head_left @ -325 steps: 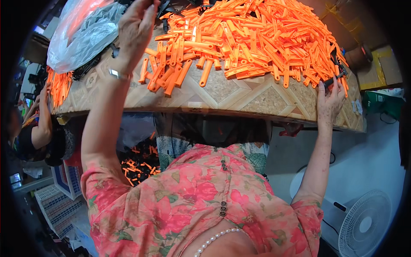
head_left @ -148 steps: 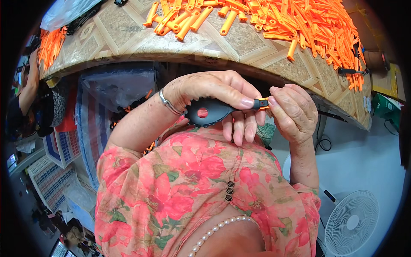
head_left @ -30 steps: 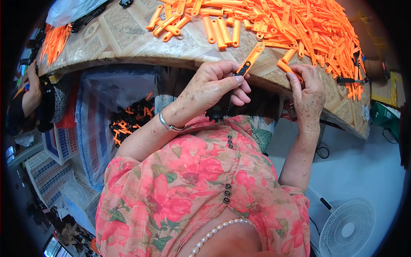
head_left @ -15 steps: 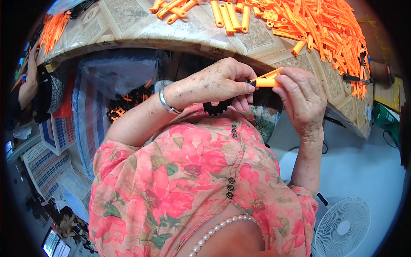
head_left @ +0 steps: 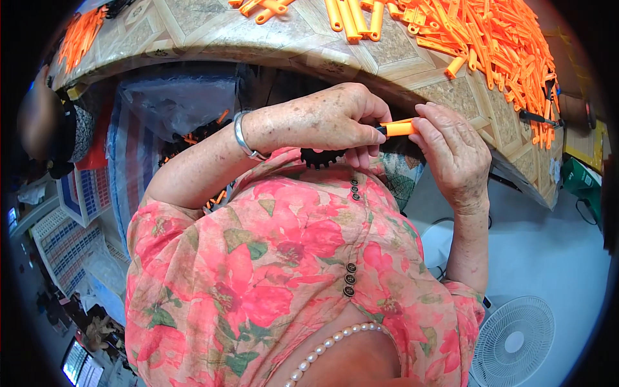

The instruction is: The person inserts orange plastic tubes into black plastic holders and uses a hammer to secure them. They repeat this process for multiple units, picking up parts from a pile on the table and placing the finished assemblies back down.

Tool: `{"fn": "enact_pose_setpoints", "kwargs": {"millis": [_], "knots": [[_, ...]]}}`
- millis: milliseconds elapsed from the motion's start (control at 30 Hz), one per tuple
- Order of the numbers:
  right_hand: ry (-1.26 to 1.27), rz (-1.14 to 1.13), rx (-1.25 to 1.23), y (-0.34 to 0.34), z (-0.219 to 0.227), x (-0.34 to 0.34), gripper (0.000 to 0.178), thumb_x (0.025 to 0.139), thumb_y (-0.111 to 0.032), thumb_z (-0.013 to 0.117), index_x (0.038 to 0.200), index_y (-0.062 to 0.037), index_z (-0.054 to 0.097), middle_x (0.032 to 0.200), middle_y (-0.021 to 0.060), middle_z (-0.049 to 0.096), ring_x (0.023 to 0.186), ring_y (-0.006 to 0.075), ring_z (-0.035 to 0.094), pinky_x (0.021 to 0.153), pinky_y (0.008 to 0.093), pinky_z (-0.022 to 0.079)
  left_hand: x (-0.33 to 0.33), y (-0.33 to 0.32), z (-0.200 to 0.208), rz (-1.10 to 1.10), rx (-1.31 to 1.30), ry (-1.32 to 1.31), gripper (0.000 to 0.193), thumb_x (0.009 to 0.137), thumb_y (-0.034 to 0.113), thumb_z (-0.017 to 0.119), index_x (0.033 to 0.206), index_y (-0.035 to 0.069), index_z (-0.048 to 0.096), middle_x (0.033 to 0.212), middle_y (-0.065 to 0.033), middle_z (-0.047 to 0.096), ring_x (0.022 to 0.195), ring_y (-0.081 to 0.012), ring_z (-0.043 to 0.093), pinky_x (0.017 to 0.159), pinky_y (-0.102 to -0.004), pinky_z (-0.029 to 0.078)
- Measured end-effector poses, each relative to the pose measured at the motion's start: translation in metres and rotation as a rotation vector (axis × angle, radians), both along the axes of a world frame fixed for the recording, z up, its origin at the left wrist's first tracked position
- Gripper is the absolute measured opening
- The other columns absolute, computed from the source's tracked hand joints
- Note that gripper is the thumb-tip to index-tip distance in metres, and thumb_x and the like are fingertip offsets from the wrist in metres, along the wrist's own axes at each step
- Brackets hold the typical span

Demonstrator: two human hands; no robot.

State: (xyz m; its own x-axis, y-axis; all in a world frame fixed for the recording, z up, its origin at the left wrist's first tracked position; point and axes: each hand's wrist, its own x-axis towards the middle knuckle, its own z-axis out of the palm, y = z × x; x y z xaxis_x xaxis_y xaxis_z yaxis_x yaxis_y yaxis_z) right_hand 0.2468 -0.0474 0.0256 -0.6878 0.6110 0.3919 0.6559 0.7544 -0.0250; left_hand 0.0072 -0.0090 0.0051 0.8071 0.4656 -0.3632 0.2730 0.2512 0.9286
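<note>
My left hand [head_left: 351, 119] is closed on a black toothed plastic wheel [head_left: 319, 158], whose jagged edge shows below my palm. The wheel's dark stem end [head_left: 382, 129] pokes out past my thumb and meets an orange plastic handle [head_left: 401, 128]. My right hand [head_left: 454, 145] pinches the other end of that handle between thumb and fingers. Both hands are held in front of my chest, just off the table's near edge. The exact joint between stem and handle is partly covered by my fingers.
A large heap of orange handles [head_left: 490, 45] covers the right of the patterned table [head_left: 400, 55]; several lie at its near side [head_left: 354, 19]. A dark-handled tool [head_left: 538, 119] sits beside the heap. Below left is a striped bag [head_left: 138, 129] of black and orange parts. A white fan [head_left: 514, 342] stands lower right.
The raised orange strip on the handle now lies nearly flat along it. Both hands stay close to the same place. A co-worker's arm at the far left has moved and is blurred.
</note>
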Motion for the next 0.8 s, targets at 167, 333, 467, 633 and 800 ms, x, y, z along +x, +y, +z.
{"fn": "enact_pose_setpoints", "kwargs": {"millis": [167,333,467,633,800], "knots": [[-0.011,-0.008,0.0,-0.004,0.0,-0.001,0.027,0.077,-0.014,0.076,0.1,-0.0031,0.068,0.105,0.0109,0.07,0.1,0.0274,0.069,0.086,0.0381,0.057,0.0,0.002,0.006,0.006,-0.016,0.048,0.017,0.099,0.011,0.056,0.106,-0.002,0.061,0.079,-0.0033,0.066,0.067,-0.0083,0.068,0.059,-0.0225,0.055],[-0.013,0.009,0.014,-0.003,0.0,-0.006,0.027,0.077,-0.013,0.076,0.1,-0.003,0.068,0.105,0.011,0.07,0.1,0.0272,0.069,0.086,0.0382,0.057,-0.001,-0.004,0.002,0.05,0.151,0.008,0.017,0.098,0.013,0.058,0.104,-0.002,0.063,0.073,-0.0025,0.065,0.065,-0.0088,0.066,0.057,-0.0234,0.054],[0.008,0.028,-0.01,-0.003,0.0,-0.009,0.028,0.076,-0.015,0.077,0.1,-0.0032,0.068,0.103,0.0107,0.069,0.098,0.0274,0.069,0.086,0.0381,0.057,-0.005,-0.003,0.007,0.011,0.418,0.031,0.018,0.095,0.014,0.061,0.101,-0.003,0.065,0.067,-0.0041,0.064,0.061,-0.009,0.064,0.056,-0.0253,0.052],[0.248,-0.033,-0.33,-0.001,-0.003,-0.01,0.029,0.075,-0.018,0.08,0.098,-0.0042,0.067,0.095,0.0084,0.069,0.088,0.0265,0.068,0.076,0.0364,0.055,-0.007,-0.004,0.003,0.006,0.569,-0.053,0.016,0.091,0.011,0.062,0.097,-0.003,0.066,0.065,-0.0099,0.063,0.058,-0.0145,0.062,0.056,-0.0305,0.05],[0.191,-0.036,-0.514,-0.004,-0.008,-0.012,0.025,0.08,-0.021,0.077,0.096,-0.0042,0.067,0.085,0.0089,0.067,0.077,0.0272,0.066,0.068,0.0367,0.052,-0.007,-0.004,-0.003,-0.033,0.716,-0.05,0.014,0.087,0.01,0.062,0.092,-0.003,0.064,0.069,-0.0189,0.062,0.064,-0.0326,0.063,0.06,-0.0396,0.049]]}}
